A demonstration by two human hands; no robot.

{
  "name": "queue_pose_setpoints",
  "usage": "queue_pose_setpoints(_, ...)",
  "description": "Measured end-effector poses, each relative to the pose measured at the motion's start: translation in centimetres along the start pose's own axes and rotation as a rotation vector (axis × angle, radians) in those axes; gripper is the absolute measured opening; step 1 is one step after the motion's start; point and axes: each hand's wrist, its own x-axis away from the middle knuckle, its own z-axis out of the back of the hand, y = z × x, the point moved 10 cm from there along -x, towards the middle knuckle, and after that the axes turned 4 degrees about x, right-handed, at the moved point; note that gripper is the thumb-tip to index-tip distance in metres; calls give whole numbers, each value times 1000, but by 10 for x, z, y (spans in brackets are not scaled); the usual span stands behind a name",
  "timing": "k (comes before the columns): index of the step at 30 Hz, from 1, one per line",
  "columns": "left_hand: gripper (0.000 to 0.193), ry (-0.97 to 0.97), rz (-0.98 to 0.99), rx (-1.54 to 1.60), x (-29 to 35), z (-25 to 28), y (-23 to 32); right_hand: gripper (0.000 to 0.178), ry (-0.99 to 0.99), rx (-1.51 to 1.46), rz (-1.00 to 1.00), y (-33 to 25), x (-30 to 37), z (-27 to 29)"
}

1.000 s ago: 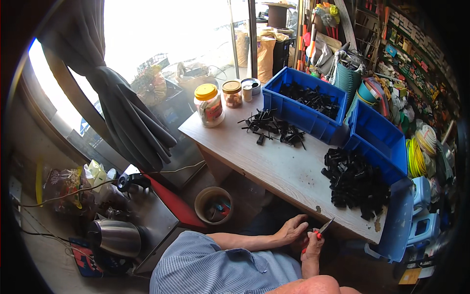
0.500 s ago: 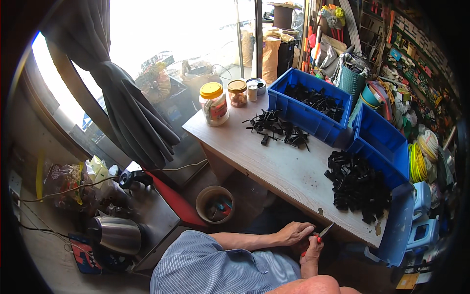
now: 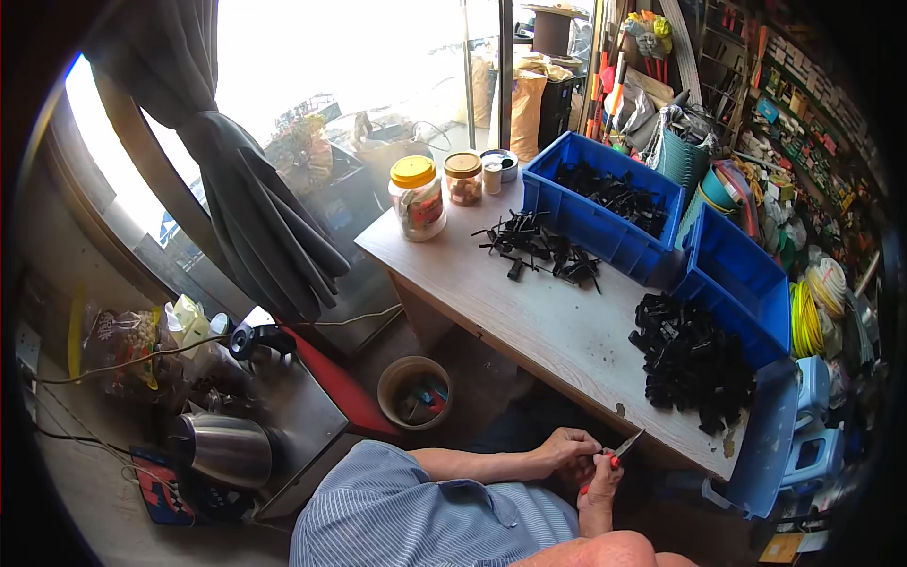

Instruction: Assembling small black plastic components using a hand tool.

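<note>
My right hand rises from the lower edge and is closed around a small red-handled cutting tool, whose metal jaws point up and right toward the table's front edge. My left hand reaches in from the left, its fingers curled right beside the tool's jaws; anything pinched in them is too small to make out. Both hands sit low, just in front of the wooden table. A heap of black plastic parts lies on the table to the upper right of my hands.
A smaller scatter of black parts lies mid-table beside a blue bin holding more. A second blue bin stands at the right. Jars stand at the far corner. A round tub, a kettle and a curtain are at the left.
The view has shifted slightly. Both hands stay together below the table's front edge, with the tool still in my right hand.
</note>
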Motion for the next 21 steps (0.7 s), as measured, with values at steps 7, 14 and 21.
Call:
queue_pose_setpoints(7,21,-1,10,-11,0,-1,2,9,34,20,-9,-7,8,-3)
queue_pose_setpoints(14,16,50,254,93,-13,2,-31,9,25,101,-36,-8,17,-11)
queue_pose_setpoints(21,17,21,232,79,-22,5,-40,14,76,130,-16,-19,22,-13)
